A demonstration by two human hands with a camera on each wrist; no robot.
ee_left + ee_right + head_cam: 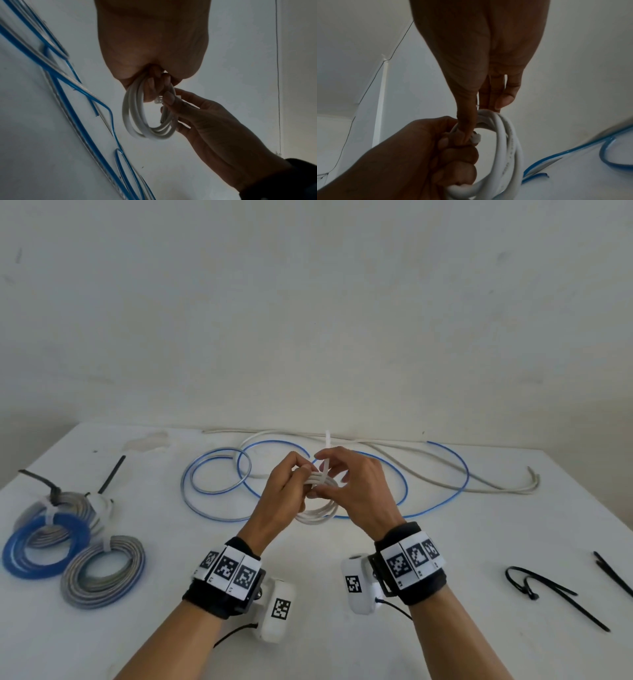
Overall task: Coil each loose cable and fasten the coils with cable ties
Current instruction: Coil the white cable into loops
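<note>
Above the table's middle I hold a small white cable coil in both hands. My left hand grips its left side, fingers curled round the strands. My right hand pinches a white cable tie wrapped over the coil's top, its tail pointing straight up. In the right wrist view the thumb presses beside the tie's head on the coil. The left wrist view shows that head between the fingertips of both hands.
Several tied coils lie at the left: a blue one, a grey one and another behind. Loose blue cable and grey cable sprawl behind my hands. Black cable ties lie at the right.
</note>
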